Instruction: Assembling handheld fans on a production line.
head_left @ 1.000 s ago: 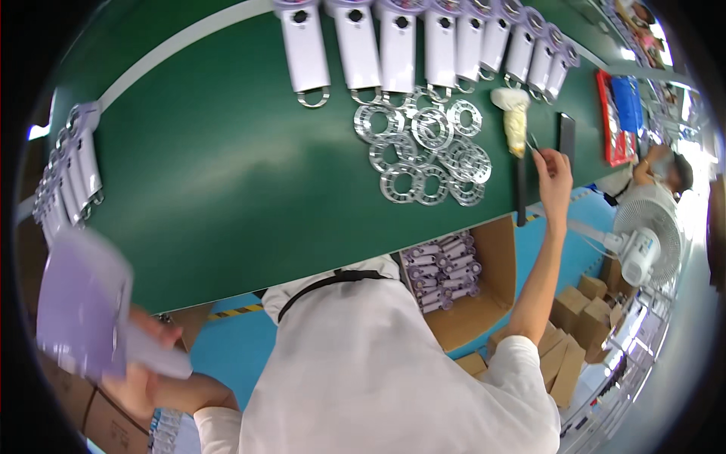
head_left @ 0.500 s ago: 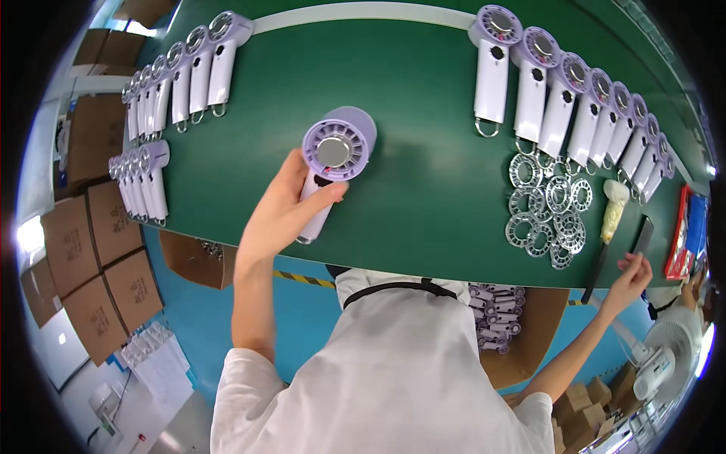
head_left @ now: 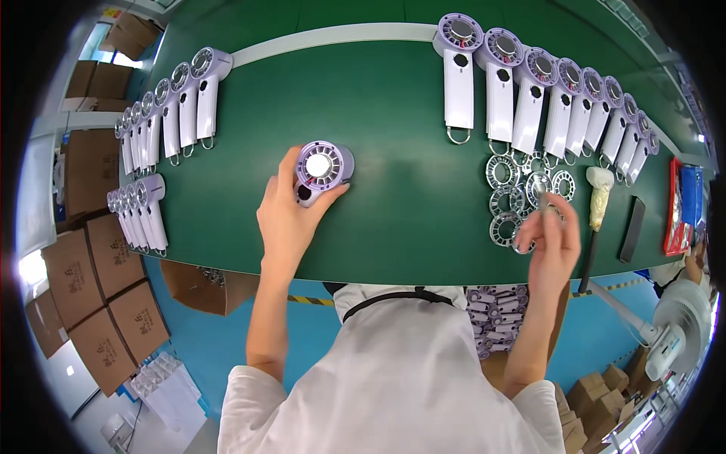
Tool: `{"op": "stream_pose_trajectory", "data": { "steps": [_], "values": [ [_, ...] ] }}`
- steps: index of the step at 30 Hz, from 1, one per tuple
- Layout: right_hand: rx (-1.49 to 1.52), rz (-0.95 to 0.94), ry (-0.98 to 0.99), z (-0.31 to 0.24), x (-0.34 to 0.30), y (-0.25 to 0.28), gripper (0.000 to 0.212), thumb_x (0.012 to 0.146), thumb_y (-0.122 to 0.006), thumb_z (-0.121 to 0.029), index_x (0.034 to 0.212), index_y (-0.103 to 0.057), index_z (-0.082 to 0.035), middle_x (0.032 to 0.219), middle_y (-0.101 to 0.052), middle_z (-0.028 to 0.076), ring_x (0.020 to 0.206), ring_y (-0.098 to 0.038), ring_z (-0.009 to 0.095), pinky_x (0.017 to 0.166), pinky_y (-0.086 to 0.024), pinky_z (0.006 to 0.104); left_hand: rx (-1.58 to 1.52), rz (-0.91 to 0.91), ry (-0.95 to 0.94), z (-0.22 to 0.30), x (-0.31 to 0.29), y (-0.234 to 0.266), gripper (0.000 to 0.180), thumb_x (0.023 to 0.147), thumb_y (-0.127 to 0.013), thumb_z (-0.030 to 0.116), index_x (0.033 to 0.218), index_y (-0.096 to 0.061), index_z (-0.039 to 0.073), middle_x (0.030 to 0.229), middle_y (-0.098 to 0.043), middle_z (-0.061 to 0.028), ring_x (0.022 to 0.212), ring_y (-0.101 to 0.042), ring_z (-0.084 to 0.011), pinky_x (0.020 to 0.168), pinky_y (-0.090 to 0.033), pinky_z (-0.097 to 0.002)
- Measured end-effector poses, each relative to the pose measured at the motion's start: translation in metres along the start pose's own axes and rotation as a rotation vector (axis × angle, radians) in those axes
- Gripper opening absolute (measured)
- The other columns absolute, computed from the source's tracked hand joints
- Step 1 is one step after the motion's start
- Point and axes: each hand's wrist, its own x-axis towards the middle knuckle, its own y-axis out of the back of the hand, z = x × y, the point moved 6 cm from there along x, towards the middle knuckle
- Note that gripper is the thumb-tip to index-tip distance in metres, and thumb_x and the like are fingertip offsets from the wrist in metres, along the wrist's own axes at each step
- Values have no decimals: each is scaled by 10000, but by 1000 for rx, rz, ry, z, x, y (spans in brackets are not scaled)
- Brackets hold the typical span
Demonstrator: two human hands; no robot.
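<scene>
My left hand [head_left: 291,208] is wrapped round a purple-and-white handheld fan [head_left: 324,165]. The fan's round slotted head with a bright silver centre faces up, and its handle is mostly hidden below my fingers. Over at the right, my right hand [head_left: 552,238] hangs over a pile of silver slotted rings [head_left: 502,172], fingers bent. A small greyish bit shows at its fingertips, touching or just above one ring; I cannot make out what it is. The hand covers the lower right of the pile.
Similar fans stand in rows at the right [head_left: 460,91] and left [head_left: 206,106]. A wrapped-head mallet [head_left: 599,198], a dark flat bar [head_left: 633,229] and a red tray [head_left: 673,216] lie rightward. Open cartons [head_left: 198,291] sit below the green table [head_left: 393,234]'s front edge.
My right hand has come from beside the dark bar leftward to the rings. The fan in my left hand has tipped, so its handle now shows much shorter. My view has shifted slightly.
</scene>
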Motion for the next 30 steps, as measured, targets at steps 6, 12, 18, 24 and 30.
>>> {"op": "stream_pose_trajectory", "data": {
  "steps": [6,12,18,24,30],
  "values": [
    [-363,-177,-64,6,-26,-49,381,915,-651,17,1264,-503,-14,803,-691,66,629,-602,99,597,-493,233,210,141,-306,19,1,0,880,677,-904,326,1378,-450,47,1315,-474,-192,1175,-492,-393,954,-462,-454],
    [-584,-311,224,-24,-29,-73,223,830,-707,6,1035,-638,-49,749,-644,53,590,-620,150,550,-508,274,275,82,-364,45,11,-18,699,760,-840,363,1310,-522,71,1329,-483,-195,1116,-531,-391,906,-486,-460],
    [-748,-195,425,-31,-25,-79,197,806,-731,15,994,-681,-19,821,-598,73,654,-613,194,591,-510,304,122,96,-212,38,23,-8,311,914,-691,280,1104,-591,55,1030,-614,-138,826,-625,-324,751,-522,-395],
    [-659,-256,279,-22,-23,-84,175,853,-700,6,1026,-680,19,1012,-678,122,823,-695,251,738,-552,327,-1244,74,174,24,20,18,303,1015,-493,318,1105,-605,51,998,-635,-77,901,-671,-200,777,-583,-342],
    [-536,-392,360,-65,-21,-109,240,882,-657,36,1121,-674,14,1140,-684,146,965,-693,271,792,-559,333,-2034,-420,500,43,10,-32,418,1002,-469,428,1125,-594,49,994,-671,-238,853,-686,-389,736,-607,-449]
  ]
}}
